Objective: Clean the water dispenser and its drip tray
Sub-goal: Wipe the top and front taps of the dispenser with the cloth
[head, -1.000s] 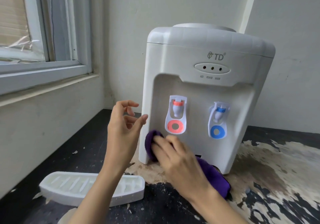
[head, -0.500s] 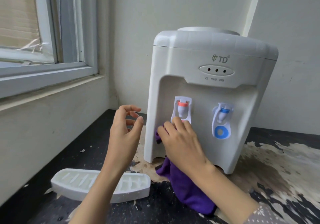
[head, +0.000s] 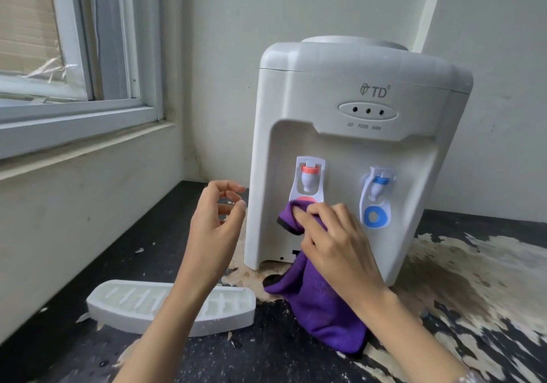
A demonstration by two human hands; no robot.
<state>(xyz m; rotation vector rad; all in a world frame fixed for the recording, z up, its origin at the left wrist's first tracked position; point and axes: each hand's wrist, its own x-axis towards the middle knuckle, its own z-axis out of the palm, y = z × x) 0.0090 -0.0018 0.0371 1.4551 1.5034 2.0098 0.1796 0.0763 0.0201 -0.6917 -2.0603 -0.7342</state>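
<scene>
Peeling countertop [head: 473, 279] holds dispenser [head: 340, 86], detached drip tray [head: 231, 317].

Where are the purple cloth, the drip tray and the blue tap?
purple cloth [head: 319, 308]: head view, on its hanging lower fold.
drip tray [head: 225, 323]: head view, on its front wall, right end.
blue tap [head: 379, 180]: head view, on its blue collar.

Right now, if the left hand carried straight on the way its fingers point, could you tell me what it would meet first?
Probably the left side wall of the white plastic water dispenser; the left hand hovers beside it, fingers loosely curled, though depth is unclear.
</scene>
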